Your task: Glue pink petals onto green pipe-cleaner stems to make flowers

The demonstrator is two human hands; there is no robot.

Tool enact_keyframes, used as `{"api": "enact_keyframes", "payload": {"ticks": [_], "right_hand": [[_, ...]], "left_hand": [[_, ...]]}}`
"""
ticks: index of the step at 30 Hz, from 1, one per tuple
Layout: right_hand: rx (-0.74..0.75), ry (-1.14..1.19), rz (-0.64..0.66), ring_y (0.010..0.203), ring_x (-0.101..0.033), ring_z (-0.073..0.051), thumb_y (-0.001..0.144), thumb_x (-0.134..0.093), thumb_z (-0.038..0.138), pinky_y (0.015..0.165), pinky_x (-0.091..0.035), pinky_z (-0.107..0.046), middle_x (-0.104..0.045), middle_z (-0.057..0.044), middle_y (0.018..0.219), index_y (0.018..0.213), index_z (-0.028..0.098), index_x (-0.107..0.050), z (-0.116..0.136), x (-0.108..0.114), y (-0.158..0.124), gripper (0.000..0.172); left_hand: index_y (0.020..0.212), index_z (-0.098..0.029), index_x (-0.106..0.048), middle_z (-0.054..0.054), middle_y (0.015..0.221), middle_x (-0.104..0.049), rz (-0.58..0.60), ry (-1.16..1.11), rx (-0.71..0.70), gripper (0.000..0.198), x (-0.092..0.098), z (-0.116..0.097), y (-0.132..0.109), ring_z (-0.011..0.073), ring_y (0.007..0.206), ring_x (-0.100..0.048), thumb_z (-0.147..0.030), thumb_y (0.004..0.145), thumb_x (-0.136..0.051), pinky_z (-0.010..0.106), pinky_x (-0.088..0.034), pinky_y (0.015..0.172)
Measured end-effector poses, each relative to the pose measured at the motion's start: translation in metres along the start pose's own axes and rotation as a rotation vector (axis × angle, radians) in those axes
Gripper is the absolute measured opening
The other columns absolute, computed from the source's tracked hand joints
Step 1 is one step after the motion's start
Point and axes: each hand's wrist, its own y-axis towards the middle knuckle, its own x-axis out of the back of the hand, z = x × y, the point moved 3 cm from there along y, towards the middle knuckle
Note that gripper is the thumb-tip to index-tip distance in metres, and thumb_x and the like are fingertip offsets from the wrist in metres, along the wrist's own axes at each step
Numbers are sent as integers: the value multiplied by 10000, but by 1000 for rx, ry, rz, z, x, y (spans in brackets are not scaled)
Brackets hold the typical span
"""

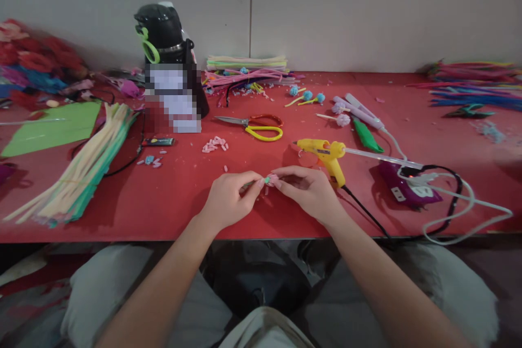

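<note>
Close to the front edge of the red table, both my hands meet over a small flower-like piece (272, 179), pink with a green centre, seemingly of fuzzy pipe cleaner. My left hand (232, 196) pinches its green side between thumb and fingertips. From the other side, my right hand (308, 190) pinches the pink part. Just beyond my left hand lies a small pile of short pink pieces (215, 144). Scissors (263, 126) with red and yellow handles rest farther back. A yellow glue gun (326, 155) with a clear glue stick lies beside my right hand.
Pipe cleaner bundles lie left (81, 168), at the back (248, 73) and far right (473, 92). A tall black bottle (175, 60) stands back left. A purple power strip (408, 187) with looping cables sits right. Finished-looking blue balls on stems (306, 96) lie behind the scissors.
</note>
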Motion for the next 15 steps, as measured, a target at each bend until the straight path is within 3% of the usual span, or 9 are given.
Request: {"api": "enact_keyframes", "payload": {"ticks": [15], "right_hand": [[4, -64, -7, 795, -752, -221, 791, -771, 394, 769, -611, -351, -789, -64, 849, 886, 198, -757, 2, -3, 0, 219]], "left_hand": [[865, -210, -730, -2, 707, -710, 36, 47, 28, 248, -2, 1, 0, 128, 623, -615, -327, 959, -532, 225, -439, 607]]}}
